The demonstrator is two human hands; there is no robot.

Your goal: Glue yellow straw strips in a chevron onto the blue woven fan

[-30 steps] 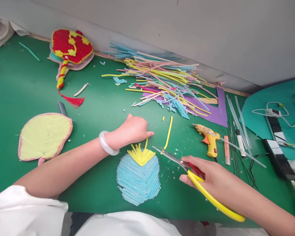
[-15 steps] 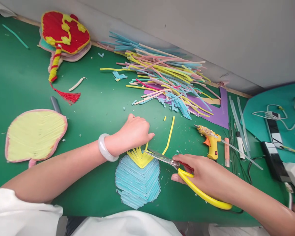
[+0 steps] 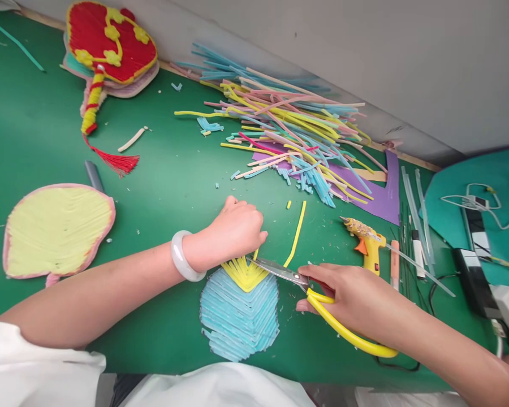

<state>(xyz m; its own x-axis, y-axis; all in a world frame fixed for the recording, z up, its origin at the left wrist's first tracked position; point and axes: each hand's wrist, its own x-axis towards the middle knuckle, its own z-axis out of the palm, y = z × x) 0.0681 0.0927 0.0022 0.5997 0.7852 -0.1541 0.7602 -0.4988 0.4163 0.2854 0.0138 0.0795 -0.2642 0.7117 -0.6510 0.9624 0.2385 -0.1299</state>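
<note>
A blue fan-shaped piece [image 3: 240, 316] with yellow strips [image 3: 246, 275] in a V at its top lies on the green table. My left hand [image 3: 240, 226], a white bangle at its wrist, is closed over the upper edge and grips a short yellow strip that shows under its fingers. My right hand [image 3: 343, 288] holds scissors [image 3: 282, 272] with yellow and red handles. Their blades point left, with the tips at the yellow strip just below my left hand. A loose bent yellow strip [image 3: 296, 234] lies between the hands.
Coloured strips [image 3: 280, 118] are heaped at the back over a purple sheet [image 3: 388, 198]. A yellow glue gun [image 3: 370, 249], markers [image 3: 395, 263] and a black power strip [image 3: 475, 282] lie right. A red fan [image 3: 131, 53] and a pale yellow fan [image 3: 59, 232] lie left.
The view has shifted slightly. The scissor blades look closer together at the yellow strip; both hands otherwise keep nearly the same pose.
</note>
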